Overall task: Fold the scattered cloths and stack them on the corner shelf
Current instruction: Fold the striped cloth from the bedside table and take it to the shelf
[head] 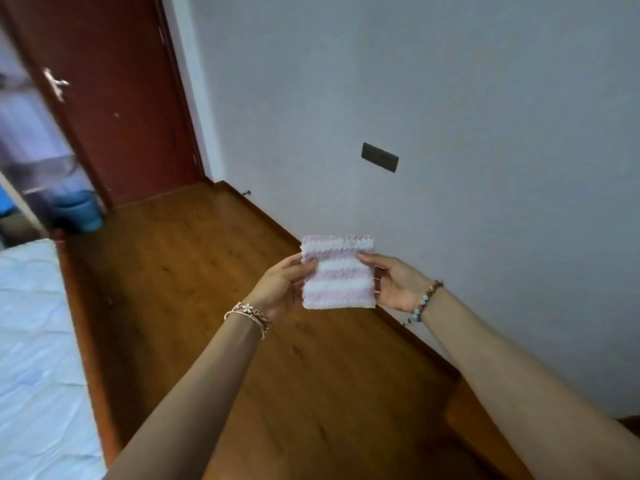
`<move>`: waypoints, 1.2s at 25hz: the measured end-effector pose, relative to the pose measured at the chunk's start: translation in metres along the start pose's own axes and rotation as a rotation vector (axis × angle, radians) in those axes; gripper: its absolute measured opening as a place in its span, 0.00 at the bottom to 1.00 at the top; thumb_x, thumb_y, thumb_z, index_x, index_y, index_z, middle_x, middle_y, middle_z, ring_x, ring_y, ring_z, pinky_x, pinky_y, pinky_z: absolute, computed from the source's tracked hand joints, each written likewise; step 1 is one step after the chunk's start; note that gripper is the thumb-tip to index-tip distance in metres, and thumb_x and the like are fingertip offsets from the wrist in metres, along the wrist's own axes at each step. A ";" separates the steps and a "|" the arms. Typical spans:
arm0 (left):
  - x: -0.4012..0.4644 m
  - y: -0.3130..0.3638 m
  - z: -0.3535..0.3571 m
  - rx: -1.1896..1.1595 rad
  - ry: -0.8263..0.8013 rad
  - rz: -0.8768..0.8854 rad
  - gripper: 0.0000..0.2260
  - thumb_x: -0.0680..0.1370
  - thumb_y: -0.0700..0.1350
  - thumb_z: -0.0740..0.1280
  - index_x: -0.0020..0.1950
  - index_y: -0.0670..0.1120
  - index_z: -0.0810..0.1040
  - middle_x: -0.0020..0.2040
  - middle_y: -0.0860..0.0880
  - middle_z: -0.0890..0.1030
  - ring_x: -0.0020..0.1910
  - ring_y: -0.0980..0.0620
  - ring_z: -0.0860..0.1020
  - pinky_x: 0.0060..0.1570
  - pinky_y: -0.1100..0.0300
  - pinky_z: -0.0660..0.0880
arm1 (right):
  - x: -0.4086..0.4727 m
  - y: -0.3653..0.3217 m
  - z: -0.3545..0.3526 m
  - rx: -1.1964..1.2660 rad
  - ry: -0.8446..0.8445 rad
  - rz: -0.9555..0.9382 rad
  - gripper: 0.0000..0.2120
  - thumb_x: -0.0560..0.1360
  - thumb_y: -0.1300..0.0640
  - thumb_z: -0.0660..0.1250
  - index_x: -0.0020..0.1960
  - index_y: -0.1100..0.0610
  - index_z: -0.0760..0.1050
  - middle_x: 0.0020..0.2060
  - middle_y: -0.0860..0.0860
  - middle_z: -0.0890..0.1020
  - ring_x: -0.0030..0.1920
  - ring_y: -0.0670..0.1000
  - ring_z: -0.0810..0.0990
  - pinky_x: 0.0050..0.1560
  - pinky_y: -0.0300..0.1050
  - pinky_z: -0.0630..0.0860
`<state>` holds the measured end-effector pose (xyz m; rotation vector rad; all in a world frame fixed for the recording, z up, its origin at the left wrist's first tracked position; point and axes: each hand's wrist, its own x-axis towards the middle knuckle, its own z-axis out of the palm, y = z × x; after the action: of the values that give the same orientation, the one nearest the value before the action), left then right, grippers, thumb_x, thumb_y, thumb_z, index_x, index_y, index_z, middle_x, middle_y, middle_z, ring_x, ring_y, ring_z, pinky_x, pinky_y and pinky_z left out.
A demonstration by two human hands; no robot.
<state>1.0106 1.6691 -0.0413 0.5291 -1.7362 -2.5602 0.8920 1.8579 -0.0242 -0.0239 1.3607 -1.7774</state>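
Observation:
A small folded cloth (337,273) with pink and white stripes is held up in the air over the wooden floor, in front of the wall. My left hand (282,287) pinches its left edge, thumb on the front. Its right edge is gripped by my right hand (394,284), thumb across the upper stripe. Both arms reach forward from the lower part of the view. No corner shelf shows in this view.
A dark red door (114,98) stands at the back left, with a blue bucket (81,213) beside it. A bed with a pale sheet (31,341) and wooden frame runs along the left. A wooden surface (474,420) sits by the wall at lower right.

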 end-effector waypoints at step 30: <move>0.452 0.298 -0.621 -0.322 0.662 0.196 0.21 0.74 0.44 0.71 0.66 0.45 0.76 0.56 0.45 0.81 0.51 0.48 0.81 0.40 0.57 0.80 | 0.821 -0.188 0.459 -0.212 -0.510 0.329 0.22 0.71 0.60 0.72 0.64 0.58 0.74 0.61 0.57 0.80 0.61 0.58 0.79 0.60 0.60 0.76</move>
<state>0.7012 0.9077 -0.1011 0.9811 -1.0725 -2.1121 0.4940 0.9862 -0.0719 -0.3275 1.0966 -1.2370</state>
